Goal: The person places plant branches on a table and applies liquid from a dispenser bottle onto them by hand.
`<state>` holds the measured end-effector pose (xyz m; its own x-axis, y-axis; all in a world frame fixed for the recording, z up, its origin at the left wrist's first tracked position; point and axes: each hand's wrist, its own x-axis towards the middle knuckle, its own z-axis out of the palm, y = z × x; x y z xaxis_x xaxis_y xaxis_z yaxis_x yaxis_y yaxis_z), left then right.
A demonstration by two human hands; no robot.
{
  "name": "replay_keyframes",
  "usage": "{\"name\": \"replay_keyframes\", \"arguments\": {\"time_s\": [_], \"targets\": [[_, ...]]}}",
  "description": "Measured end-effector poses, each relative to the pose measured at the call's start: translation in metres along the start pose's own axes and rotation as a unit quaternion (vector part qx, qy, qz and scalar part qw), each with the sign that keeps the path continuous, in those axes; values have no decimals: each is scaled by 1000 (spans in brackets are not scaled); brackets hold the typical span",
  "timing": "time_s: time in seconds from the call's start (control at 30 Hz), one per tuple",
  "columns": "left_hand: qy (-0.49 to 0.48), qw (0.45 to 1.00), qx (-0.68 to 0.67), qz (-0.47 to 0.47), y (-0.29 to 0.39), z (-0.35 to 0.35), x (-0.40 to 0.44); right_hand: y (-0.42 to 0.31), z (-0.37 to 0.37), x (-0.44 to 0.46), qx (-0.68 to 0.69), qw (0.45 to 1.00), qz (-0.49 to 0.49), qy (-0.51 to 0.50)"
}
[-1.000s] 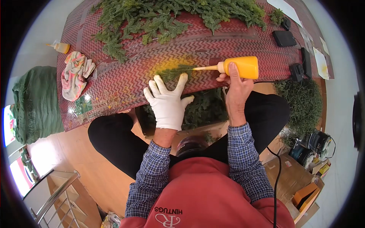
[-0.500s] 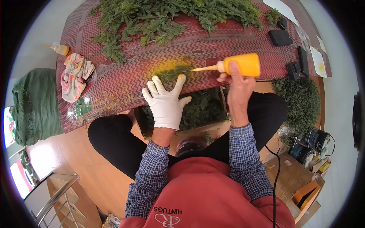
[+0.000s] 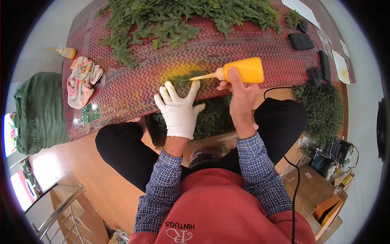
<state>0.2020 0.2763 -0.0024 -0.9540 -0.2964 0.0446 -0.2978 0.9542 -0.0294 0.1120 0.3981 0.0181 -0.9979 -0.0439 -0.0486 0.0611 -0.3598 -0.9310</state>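
Note:
My left hand (image 3: 177,114), in a white glove with yellowed fingertips, lies flat with its fingers spread at the table's near edge. Its fingertips touch a small green fir-like sprig (image 3: 178,79) lying on a yellow-stained patch of the patterned red table cover (image 3: 138,87). Bare, my right hand (image 3: 243,94) is wrapped round a yellow squeeze bottle (image 3: 245,70) held on its side. The bottle's long thin nozzle points left, and its tip is over the right part of the sprig, close to my gloved index finger.
A heap of green sprigs (image 3: 178,24) covers the far side of the table. At the left lie a crumpled cloth (image 3: 83,79) and a smaller bottle (image 3: 67,52). Black devices (image 3: 300,41) sit at the right. Below the edge, a box (image 3: 152,136) holds more greenery.
My right hand has moved left with the bottle, and the nozzle tip has gone further over the sprig. The left hand stays spread in nearly the same place.

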Motion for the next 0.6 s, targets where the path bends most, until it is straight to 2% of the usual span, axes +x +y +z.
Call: {"name": "replay_keyframes", "arguments": {"time_s": [0.13, 0.6], "targets": [[3, 1000, -8, 0, -1, 0, -1, 19, 4, -1, -22, 1000, -12, -1], [6, 1000, 12, 8, -2, 1, -1, 5, -31, 22, -28, 997, -60, 42]]}}
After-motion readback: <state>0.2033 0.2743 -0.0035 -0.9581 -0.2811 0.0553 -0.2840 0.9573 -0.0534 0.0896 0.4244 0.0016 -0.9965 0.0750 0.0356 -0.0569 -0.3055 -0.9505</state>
